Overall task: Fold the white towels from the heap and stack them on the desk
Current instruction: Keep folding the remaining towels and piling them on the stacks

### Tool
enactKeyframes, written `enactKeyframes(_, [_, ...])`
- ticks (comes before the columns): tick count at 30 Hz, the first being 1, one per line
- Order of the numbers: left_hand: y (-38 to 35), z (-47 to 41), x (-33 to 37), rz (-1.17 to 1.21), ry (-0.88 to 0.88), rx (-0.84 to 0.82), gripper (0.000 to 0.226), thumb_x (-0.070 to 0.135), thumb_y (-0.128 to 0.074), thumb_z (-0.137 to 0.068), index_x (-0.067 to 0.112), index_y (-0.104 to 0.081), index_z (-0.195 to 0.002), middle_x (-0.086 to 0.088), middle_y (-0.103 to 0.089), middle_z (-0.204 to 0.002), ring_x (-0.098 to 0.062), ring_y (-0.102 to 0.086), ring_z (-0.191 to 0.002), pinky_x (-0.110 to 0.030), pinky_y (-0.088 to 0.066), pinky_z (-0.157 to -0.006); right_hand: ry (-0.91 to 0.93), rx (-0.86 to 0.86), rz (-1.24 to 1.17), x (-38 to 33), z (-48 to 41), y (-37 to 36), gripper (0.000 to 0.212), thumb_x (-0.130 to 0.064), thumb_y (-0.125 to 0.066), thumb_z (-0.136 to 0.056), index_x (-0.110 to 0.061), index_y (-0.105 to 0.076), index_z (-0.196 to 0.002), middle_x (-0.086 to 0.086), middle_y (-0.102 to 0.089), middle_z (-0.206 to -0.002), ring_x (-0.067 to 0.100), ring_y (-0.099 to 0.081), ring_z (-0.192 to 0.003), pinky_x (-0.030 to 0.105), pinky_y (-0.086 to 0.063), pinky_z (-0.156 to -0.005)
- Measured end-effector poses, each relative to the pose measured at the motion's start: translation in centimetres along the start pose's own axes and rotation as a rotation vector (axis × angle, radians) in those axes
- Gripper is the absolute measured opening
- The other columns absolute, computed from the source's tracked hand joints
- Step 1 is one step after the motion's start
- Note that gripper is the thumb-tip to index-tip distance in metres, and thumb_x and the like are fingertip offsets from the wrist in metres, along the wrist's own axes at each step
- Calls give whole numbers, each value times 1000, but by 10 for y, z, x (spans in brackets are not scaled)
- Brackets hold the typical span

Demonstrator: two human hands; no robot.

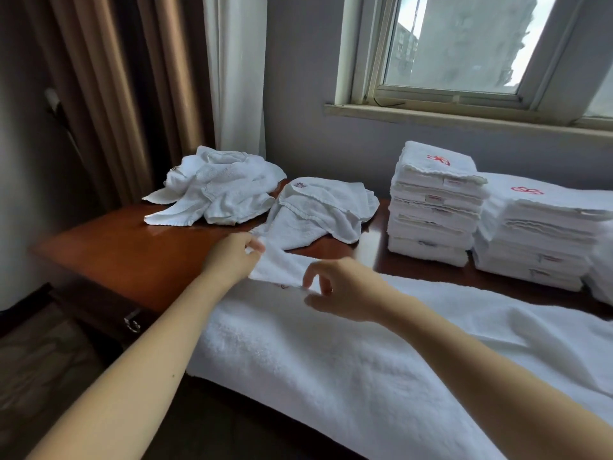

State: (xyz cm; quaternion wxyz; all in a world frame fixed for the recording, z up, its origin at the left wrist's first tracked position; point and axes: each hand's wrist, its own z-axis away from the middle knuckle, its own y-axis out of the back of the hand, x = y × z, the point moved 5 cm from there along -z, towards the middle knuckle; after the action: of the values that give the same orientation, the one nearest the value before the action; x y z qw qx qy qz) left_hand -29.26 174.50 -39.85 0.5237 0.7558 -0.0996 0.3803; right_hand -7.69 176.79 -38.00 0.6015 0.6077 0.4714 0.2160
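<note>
A small white towel (280, 265) is stretched between my hands above the near part of the desk. My left hand (234, 257) pinches its far left corner. My right hand (338, 290) pinches its near right edge between thumb and fingers. The towel trails back into a crumpled heap of white towels (318, 210) in the middle of the desk. A second crumpled heap (215, 184) lies at the back left. Two stacks of folded white towels with red embroidery stand at the right, one narrow (434, 204) and one wider (544, 234).
A large white towel (381, 360) covers the front of the brown wooden desk (132, 247). A drawer handle (132, 323) shows on the desk's left side. Brown and white curtains hang at the back left, and a window sits above the stacks.
</note>
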Motion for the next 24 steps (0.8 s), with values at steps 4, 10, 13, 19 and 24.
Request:
enactKeyframes(4, [1, 14, -7, -396, 72, -58, 16, 22, -59, -90, 30, -62, -104, 2, -58, -121, -19, -60, -102, -30, -45, -76, -70, -84, -128, 1, 2, -20, 27, -52, -59, -90, -28, -70, -96, -9, -61, -69, 4, -53, -60, 28, -42, -57])
enactKeyframes(10, [-11, 18, 25, -401, -221, 76, 37, 13, -52, -91, 29, -56, -124, 2, -43, -138, -20, -41, -129, -36, -35, -102, -170, 304, 125, 29, 6, 5, 26, -21, -49, -95, -28, -67, -113, -12, -66, -111, 11, -60, -100, 24, -40, -61])
enactKeyframes(13, [-51, 28, 34, -330, -258, -211, 46, 34, -37, -103, 27, -37, -148, 4, -28, -159, -15, -19, -148, -37, -21, -117, -270, 13, 204, 52, 11, -23, 34, -29, -38, -100, -28, -51, -131, -5, -51, -139, 23, -43, -134, 35, -37, -98])
enactKeyframes(19, [-71, 32, 33, -550, -189, -333, 60, 48, -26, -104, 24, -15, -157, -4, -4, -166, -18, -1, -152, -39, -5, -123, -268, -43, -22, 64, 28, -15, 46, -23, -36, -103, -25, -39, -149, 0, -28, -160, 14, -19, -149, 31, -15, -117])
enactKeyframes(24, [-74, 51, 87, -164, -332, -196, 35, 38, -48, -100, 32, -54, -134, 15, -45, -144, -6, -45, -128, -24, -36, -95, -372, 221, -77, 83, 70, 33, 41, -17, -42, -99, -29, -56, -135, -11, -56, -137, 11, -48, -127, 28, -41, -96])
